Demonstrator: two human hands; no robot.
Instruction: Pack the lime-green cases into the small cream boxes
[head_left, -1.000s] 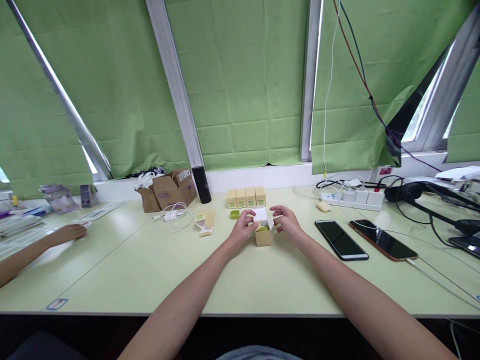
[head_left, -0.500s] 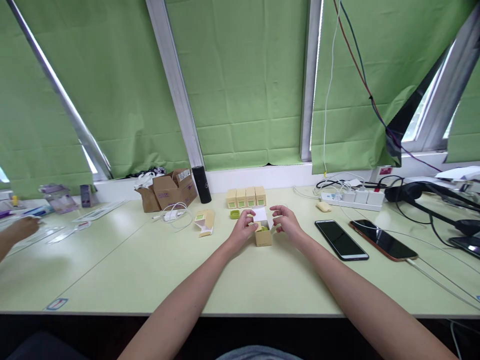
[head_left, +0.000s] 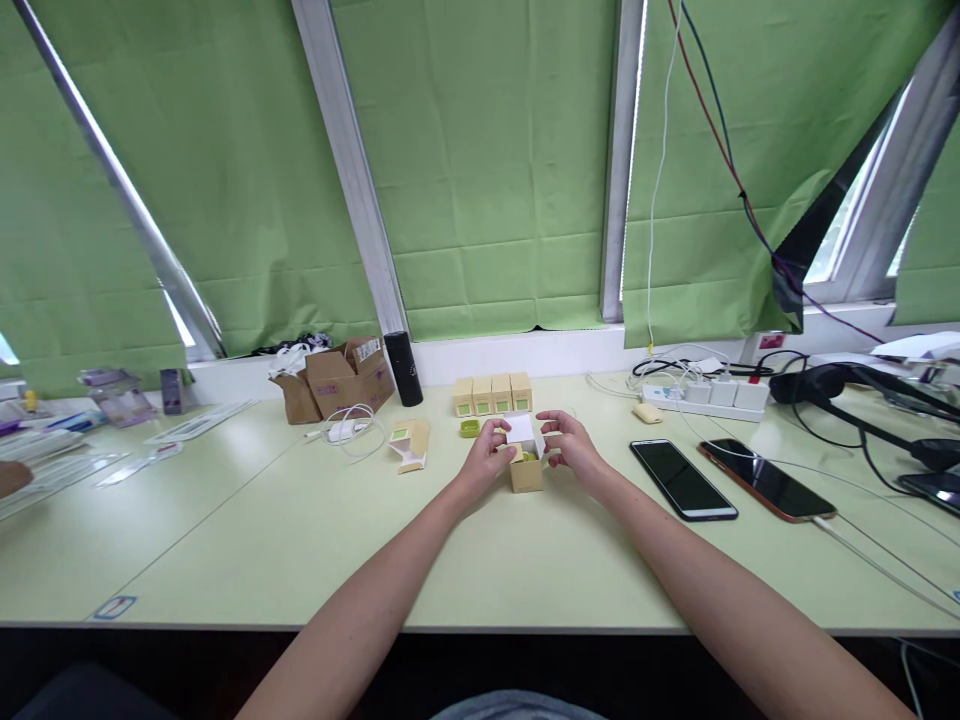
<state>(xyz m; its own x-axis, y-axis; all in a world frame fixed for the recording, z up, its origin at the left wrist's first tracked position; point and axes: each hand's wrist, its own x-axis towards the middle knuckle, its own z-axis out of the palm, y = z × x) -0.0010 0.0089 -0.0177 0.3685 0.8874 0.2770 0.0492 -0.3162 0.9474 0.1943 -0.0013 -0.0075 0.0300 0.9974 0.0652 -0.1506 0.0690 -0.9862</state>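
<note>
A small open cardboard box [head_left: 527,477] stands upright on the table, its white-lined lid raised at the back. Something yellow-green shows inside, mostly hidden by the flaps. My left hand [head_left: 486,460] grips the box at its left side, thumb on a flap. At the opposite side is my right hand [head_left: 568,442], fingers curved and apart, its fingertips at the right flap. A green square piece [head_left: 469,429] lies behind my left hand. Farther back, several small closed boxes [head_left: 491,395] stand in a row. An opened small box [head_left: 409,444] lies on its side to the left.
Two phones [head_left: 682,480] lie to the right, near a power strip [head_left: 705,399] with cables and a headset [head_left: 862,400]. At the back left stand a brown carton [head_left: 349,380] and a black cylinder [head_left: 403,370]. Another person's hand [head_left: 13,478] is at the far left edge.
My right hand has shifted slightly left, its fingertips closer to the box's right flap. My left hand and the box stay nearly still. The other person's hand has moved left, mostly out of view.
</note>
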